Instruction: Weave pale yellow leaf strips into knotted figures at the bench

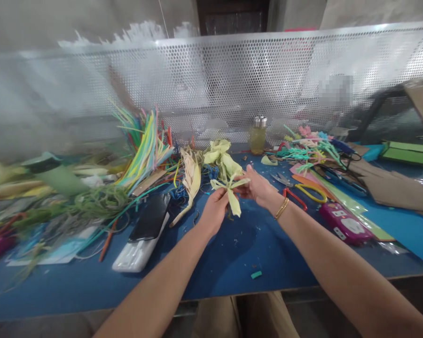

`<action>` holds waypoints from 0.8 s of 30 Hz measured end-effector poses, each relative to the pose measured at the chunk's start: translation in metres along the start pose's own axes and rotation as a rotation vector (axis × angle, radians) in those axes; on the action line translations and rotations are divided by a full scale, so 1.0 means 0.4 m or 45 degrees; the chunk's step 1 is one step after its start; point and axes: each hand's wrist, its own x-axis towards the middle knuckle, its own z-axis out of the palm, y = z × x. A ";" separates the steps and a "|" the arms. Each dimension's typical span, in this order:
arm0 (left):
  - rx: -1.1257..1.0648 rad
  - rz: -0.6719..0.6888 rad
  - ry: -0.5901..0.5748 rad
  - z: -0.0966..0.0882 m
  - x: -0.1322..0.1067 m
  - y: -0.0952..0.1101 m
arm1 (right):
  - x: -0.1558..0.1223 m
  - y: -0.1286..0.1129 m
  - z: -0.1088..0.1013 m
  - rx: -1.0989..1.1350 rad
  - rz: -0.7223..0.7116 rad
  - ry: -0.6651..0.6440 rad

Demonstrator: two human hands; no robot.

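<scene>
My left hand [215,209] pinches a pale green flower shape [233,199] by its middle. It looks made of corn husk strips, and its petals spread out, one hanging down. On the other side my right hand [256,187] has its fingers closed at a petal tip, partly hidden behind the strips. Just beyond both hands lies a crumpled heap of pale green husks [218,157]. A drier, tan husk [191,177] with a stem rests left of my left hand. Scissors [303,191] with red and yellow handles lie right of my right hand.
A black phone [151,217] lies on a white block [141,256]. Colourful pipe cleaners [144,150] and a green bottle [61,174] stand left. Behind are a glass jar [257,137] and perforated metal panel [229,70]. Right: purple case [345,224], blue sheets [396,223], cardboard [391,180].
</scene>
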 end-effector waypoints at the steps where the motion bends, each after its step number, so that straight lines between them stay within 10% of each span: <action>1: -0.011 -0.013 0.007 0.002 -0.002 0.001 | -0.004 0.000 0.011 0.140 0.030 0.052; 5: -0.046 -0.014 0.082 0.002 -0.004 0.002 | -0.021 0.010 0.056 0.482 0.095 0.145; 11: -0.171 0.005 0.134 -0.006 -0.009 0.015 | -0.032 0.047 0.074 0.498 0.102 -0.146; 18: -0.095 0.032 0.029 -0.022 -0.004 0.016 | 0.002 0.076 0.054 0.545 0.182 0.040; 24: -0.216 -0.020 0.010 -0.019 -0.007 0.023 | -0.022 0.066 0.073 0.247 0.075 -0.293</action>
